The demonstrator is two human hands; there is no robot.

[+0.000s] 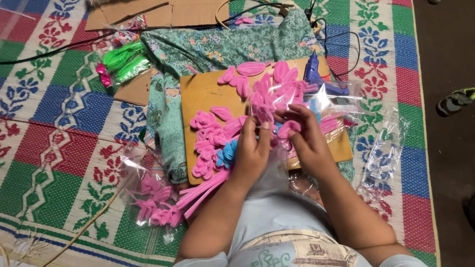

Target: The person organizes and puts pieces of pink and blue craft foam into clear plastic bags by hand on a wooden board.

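Note:
My left hand [252,148] and my right hand [307,141] meet over a wooden board [203,94] on my lap. Both pinch pink pipe-cleaner petals [269,106] and the edge of a clear plastic bag [326,99] that holds more pink pieces. Finished pink petal loops [205,138] and a small blue flower [227,153] lie on the board by my left hand. Straight pink pipe-cleaner stems [205,190] stick out under my left wrist.
A blue glue gun [314,74] rests at the board's far right corner. A bag of pink loops [153,198] lies left of my knee, green pipe cleaners [123,62] at far left, an empty clear bag [383,153] on the right. Cardboard [148,12] and cables lie on the patterned mat.

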